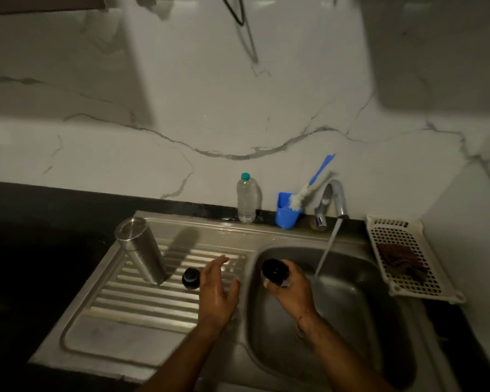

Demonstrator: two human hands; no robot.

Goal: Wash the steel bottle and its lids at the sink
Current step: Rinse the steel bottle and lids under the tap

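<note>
Steel bottle: one, standing on the drainboard with its flat closed end up, off to the left of the left hand and well apart from it. Lids: two, both black. The small lid sits on the drainboard just left of the left hand's fingers; contact cannot be told. The larger lid is in the right hand.

Left hand: wide open, fingers straight, thumb spread, holding nothing, over the drainboard. Right hand: fingers and thumb curled round the larger lid, over the sink basin.

One tap beyond the right hand, with the water stream falling just right of that hand into the basin.

Containers: one blue cup beyond the right hand, holding one blue-handled brush with its white bristles down. One clear plastic bottle, teal cap, just left of the cup; contents unclear. One white basket on the dark counter, far right of the right hand, holding a brown scrubber or cloth.
</note>
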